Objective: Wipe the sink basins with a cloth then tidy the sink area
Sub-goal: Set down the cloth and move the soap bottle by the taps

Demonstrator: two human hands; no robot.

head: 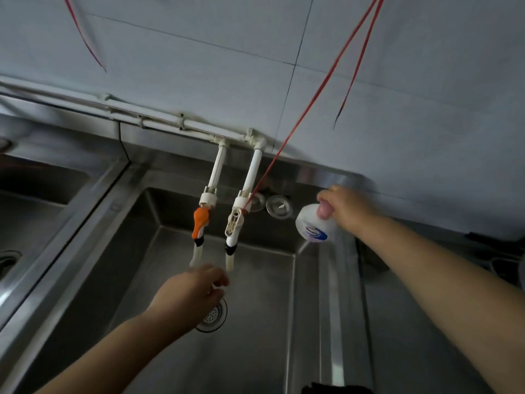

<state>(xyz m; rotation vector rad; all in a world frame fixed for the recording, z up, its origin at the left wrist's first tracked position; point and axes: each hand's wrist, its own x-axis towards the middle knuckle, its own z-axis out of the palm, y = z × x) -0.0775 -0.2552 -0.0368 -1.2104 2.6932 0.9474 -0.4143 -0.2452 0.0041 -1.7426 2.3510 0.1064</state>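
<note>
At the right of the frame her right hand [348,207] grips a white bottle [314,223] over the sink basin [255,351] rim; likely light, slick plastic, best held round its body. Left hand [190,294], fingers loosely curled, seems empty below the taps [231,223].

Dim, bluish, even light; soft glare streaks the steel at lower left. Motion blur softens the centre; wide-angle bending at edges.

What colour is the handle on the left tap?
Orange. The handle on the left tap shows best in the head view, above the sink.
</note>
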